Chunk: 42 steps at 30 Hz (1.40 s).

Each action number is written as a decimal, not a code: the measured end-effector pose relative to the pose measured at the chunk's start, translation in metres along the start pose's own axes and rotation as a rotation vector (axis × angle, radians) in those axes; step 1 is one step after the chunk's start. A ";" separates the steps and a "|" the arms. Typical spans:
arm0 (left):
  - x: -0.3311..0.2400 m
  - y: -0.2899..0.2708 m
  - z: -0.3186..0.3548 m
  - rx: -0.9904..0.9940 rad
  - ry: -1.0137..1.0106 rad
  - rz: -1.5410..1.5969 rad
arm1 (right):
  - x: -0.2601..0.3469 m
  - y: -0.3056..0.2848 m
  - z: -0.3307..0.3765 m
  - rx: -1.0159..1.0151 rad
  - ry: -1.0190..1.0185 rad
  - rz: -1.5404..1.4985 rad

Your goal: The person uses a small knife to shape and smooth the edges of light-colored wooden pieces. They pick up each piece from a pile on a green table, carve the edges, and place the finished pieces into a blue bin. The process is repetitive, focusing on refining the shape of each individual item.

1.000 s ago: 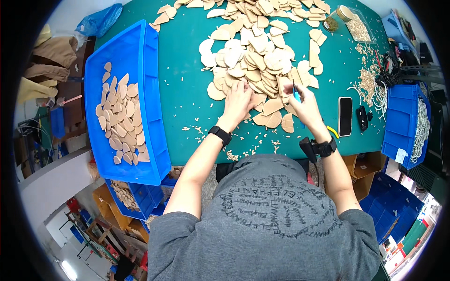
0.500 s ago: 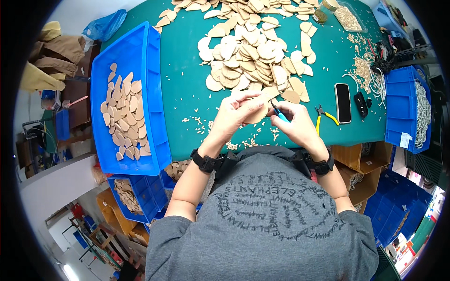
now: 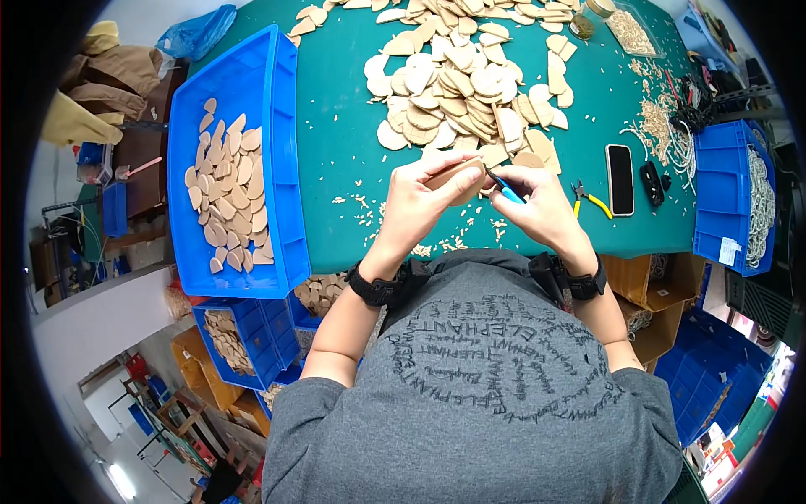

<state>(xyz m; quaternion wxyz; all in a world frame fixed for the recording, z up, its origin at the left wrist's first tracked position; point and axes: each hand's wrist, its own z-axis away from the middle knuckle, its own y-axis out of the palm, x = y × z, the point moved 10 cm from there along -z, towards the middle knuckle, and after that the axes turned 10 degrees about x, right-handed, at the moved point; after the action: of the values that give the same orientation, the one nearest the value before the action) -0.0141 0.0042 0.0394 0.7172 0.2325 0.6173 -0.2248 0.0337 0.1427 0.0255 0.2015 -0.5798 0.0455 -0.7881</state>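
My left hand [image 3: 420, 195] is closed on a flat, rounded tan piece [image 3: 457, 171], which looks like wood and is partly covered by my fingers. A small blue-handled hand tool [image 3: 509, 190] sits in my right hand [image 3: 540, 205], its dark tip meeting the piece's right edge; its exact kind cannot be made out. Just beyond both hands lies a heap of similar tan pieces [image 3: 457, 80], round and half-round. Yellow-handled cutting pliers [image 3: 592, 200] rest on the green table to the right of my right hand.
A blue bin [image 3: 290, 160] holding tan pieces stands at the left. Along the right lie a phone [image 3: 620, 181], a black object [image 3: 649, 185], scattered shavings [image 3: 655, 118] and a blue crate [image 3: 718, 160] of pale cord-like material. A lidded jar [image 3: 585, 21] stands at the far right.
The tan piece has turned from showing its broad face to a more edge-on position. Both hands have shifted slightly, still holding the piece and the tool; the whole view has shifted a little.
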 end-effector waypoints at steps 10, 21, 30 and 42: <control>-0.004 -0.002 0.000 -0.021 0.010 -0.088 | 0.007 -0.003 -0.004 -0.042 -0.111 0.006; 0.010 -0.005 0.000 0.024 -0.022 0.032 | -0.016 0.004 -0.013 -0.002 -0.028 -0.067; 0.021 -0.028 0.016 -0.038 -0.055 0.185 | -0.012 0.002 -0.012 -0.038 -0.057 -0.184; -0.004 -0.165 0.034 -0.624 0.184 -1.252 | -0.087 -0.002 -0.006 0.019 0.221 -0.444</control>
<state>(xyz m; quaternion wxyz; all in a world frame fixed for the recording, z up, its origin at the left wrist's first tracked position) -0.0881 -0.1468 0.0390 0.4309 -0.3648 0.7289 -0.3871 0.0488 0.1754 -0.0544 0.0229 -0.4837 -0.0686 -0.8722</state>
